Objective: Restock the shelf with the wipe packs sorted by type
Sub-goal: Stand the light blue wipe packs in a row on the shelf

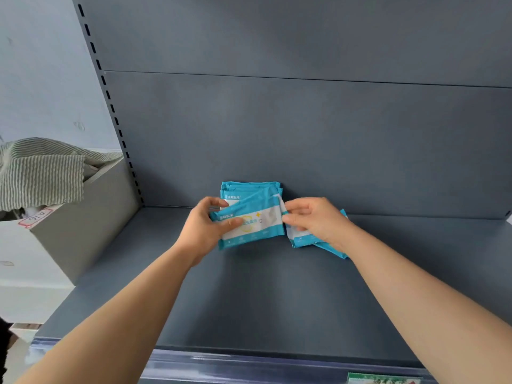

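Observation:
Several blue-and-white wipe packs stand in a row point(250, 187) against the back panel of the grey shelf point(249, 295). My left hand point(206, 225) grips the left end of one blue-and-white wipe pack point(253, 223), held tilted just in front of that row. My right hand point(313, 221) pinches that pack's right edge with its fingertips and also holds more wipe packs point(304, 239) of the same look beneath its palm. Those packs are partly hidden by the hand.
To the left of the shelf stands a grey cardboard box point(83, 217) with a striped green cloth point(41, 173) draped over it. The slotted shelf upright point(110, 106) rises at the left. A price rail point(249, 364) runs along the shelf's front edge.

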Demonstrator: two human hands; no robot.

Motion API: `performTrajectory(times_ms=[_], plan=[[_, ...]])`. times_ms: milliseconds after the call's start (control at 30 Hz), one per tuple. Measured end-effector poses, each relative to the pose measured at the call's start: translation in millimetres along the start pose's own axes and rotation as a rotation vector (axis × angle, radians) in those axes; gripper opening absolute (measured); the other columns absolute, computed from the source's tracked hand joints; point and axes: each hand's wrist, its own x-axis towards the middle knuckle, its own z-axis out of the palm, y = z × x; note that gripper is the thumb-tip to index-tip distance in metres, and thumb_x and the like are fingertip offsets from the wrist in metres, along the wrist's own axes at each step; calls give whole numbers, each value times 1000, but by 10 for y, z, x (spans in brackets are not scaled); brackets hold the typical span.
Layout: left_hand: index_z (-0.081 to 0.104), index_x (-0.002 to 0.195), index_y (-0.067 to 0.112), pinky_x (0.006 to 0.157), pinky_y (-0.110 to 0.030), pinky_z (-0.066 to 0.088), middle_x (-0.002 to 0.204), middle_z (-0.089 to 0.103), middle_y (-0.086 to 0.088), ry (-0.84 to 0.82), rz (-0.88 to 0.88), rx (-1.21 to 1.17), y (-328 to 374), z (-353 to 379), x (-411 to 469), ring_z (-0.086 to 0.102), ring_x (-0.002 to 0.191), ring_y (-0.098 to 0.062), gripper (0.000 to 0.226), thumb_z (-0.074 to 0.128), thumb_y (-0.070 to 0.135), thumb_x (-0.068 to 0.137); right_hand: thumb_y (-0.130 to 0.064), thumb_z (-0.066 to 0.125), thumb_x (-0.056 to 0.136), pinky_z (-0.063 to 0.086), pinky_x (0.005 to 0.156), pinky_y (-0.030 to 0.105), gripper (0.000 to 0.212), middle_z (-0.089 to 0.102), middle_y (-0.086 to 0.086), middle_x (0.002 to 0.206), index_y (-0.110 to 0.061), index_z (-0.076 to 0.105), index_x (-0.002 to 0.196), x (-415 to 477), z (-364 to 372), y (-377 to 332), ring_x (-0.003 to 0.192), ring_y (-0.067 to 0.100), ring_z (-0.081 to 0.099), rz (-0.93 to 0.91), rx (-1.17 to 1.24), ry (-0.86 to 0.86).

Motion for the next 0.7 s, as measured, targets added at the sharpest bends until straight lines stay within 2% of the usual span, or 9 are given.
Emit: performTrajectory(times_ms=[100,200,300,367,400,467,500,600,700], plan=[[51,107,22,70,-30,53,108,59,6,125,112,248,9,15,116,61,86,-16,47,83,17,73,-15,63,87,37,95,18,37,60,-5,125,-25,63,122,101,-296,138,108,6,55,-14,-422,184],[44,121,18,65,-23,45,112,53,5,157,81,303,-13,70,180,57,89,-13,52,77,19,80,-25,65,85,32,108,28,55,39,5,144,-33,48,137,111,-474,341,130,17,41,162,-658,85],[38,124,19,59,-26,46,114,54,1,81,58,368,-75,147,240,58,86,-16,43,63,17,89,-31,67,83,35,108,35,63,41,5,142,-32,42,141,119,-483,386,134,21,34,187,-691,24],[35,127,19,67,-30,48,124,48,-4,17,61,425,-88,186,266,56,102,-24,41,49,7,91,-31,70,78,42,99,36,54,54,4,127,-33,54,129,117,-480,333,125,25,44,163,-723,32],[34,129,17,72,-31,48,129,44,-6,-4,71,441,-92,197,280,53,108,-26,45,45,1,89,-28,72,75,47,89,34,41,62,3,115,-30,62,116,105,-489,289,112,24,54,149,-700,27],[33,130,17,69,-29,46,127,44,-4,2,88,432,-77,188,274,53,105,-25,50,46,-3,87,-20,75,73,47,70,29,23,70,2,94,-22,70,95,57,-515,208,83,18,63,106,-577,14],[32,130,18,64,-26,46,122,47,-2,32,95,403,-70,171,260,56,97,-21,51,51,-3,87,-17,76,73,47,66,28,19,71,0,89,-21,71,91,24,-520,165,75,15,62,71,-510,19],[36,128,16,66,-24,46,114,49,2,167,83,302,-79,105,220,55,89,-14,60,72,5,81,-15,78,73,46,71,26,19,71,-8,85,-27,70,85,-8,-417,20,74,8,61,-76,-401,46],[48,117,16,70,-30,45,105,55,4,245,30,426,-95,89,204,56,88,-17,49,77,23,79,-15,78,72,46,73,25,24,69,-12,88,-24,72,93,136,-139,-57,82,6,61,-147,-458,63]])
